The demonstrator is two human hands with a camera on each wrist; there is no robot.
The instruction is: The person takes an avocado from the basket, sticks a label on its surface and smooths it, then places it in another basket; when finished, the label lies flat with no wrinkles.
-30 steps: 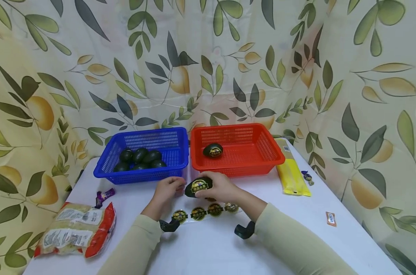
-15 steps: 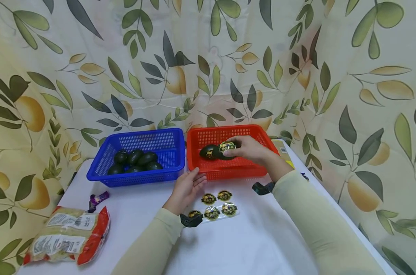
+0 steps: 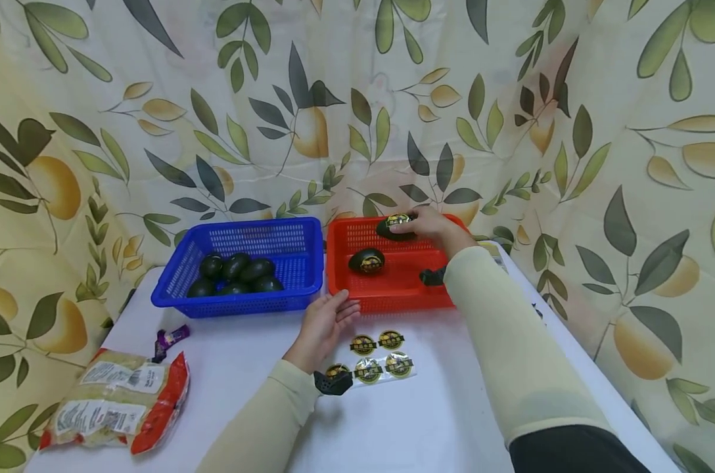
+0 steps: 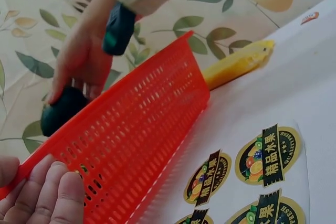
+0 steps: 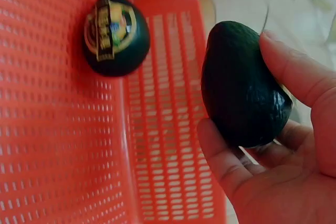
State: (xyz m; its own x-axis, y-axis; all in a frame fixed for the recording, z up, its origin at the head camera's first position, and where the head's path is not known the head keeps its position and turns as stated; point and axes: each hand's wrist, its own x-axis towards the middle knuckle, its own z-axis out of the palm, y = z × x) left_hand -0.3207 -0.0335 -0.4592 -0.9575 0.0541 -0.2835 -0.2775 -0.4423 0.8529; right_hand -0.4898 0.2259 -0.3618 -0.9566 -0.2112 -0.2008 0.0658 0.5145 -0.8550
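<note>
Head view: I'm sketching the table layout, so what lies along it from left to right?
Noodle packet → purple candy → blue basket of avocados → left hand → red basket → right hand holding a stickered avocado.

Under our right hand [image 3: 431,226] we hold an avocado [image 5: 242,85] with dark, pebbled, dull skin and a glossy gold sticker, above the red basket [image 3: 393,289] of shiny perforated plastic. Our left hand [image 3: 324,322] touches that basket's smooth plastic rim. Just right of this hand lies a sticker sheet [image 3: 376,357] of glossy, clear-backed labels on a smooth matt white table [image 3: 405,420].
</note>
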